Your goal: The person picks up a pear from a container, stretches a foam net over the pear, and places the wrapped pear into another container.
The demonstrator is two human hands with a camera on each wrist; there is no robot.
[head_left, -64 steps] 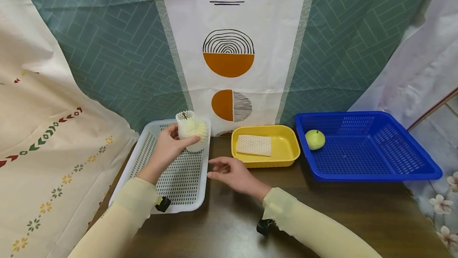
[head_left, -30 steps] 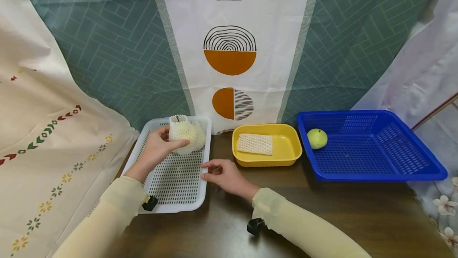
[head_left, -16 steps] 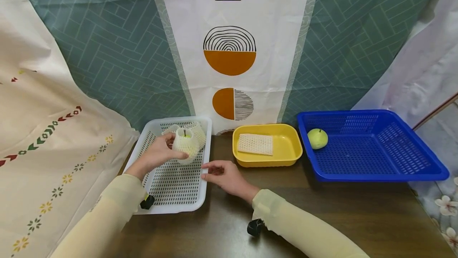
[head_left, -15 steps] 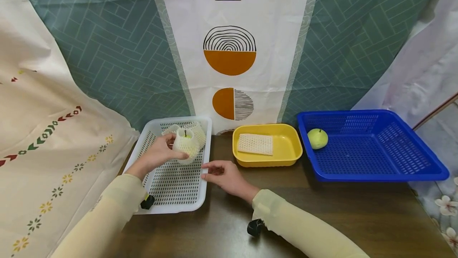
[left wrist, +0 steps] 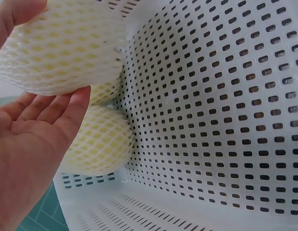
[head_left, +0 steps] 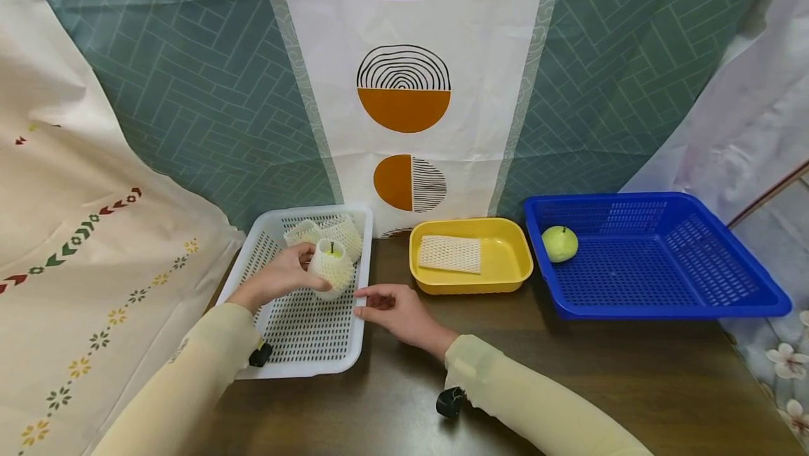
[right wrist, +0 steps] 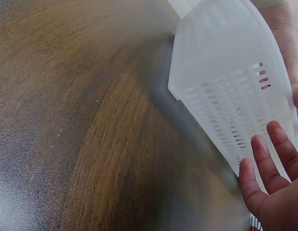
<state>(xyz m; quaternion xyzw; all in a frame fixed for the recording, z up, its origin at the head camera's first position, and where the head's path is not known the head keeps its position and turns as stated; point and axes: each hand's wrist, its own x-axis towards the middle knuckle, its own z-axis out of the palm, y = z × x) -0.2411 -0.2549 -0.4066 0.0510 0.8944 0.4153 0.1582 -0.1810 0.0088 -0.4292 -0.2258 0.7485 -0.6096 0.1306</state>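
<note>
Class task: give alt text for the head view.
A left hand holds a foam-netted fruit at a white basket, right hand at its rim. Rightward sit a yellow tray holding a flat net and a blue basket holding one green fruit.

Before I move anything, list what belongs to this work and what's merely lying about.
Likely part of the work:
Foam-netted fruit, held by the left hand
White basket, right hand at its rim
Other netted fruits inside it
Yellow tray and flat foam net
Blue basket and bare green fruit

Apparently just surroundings:
Green-and-white backdrop
Cream cloth
Floral cloth
</note>
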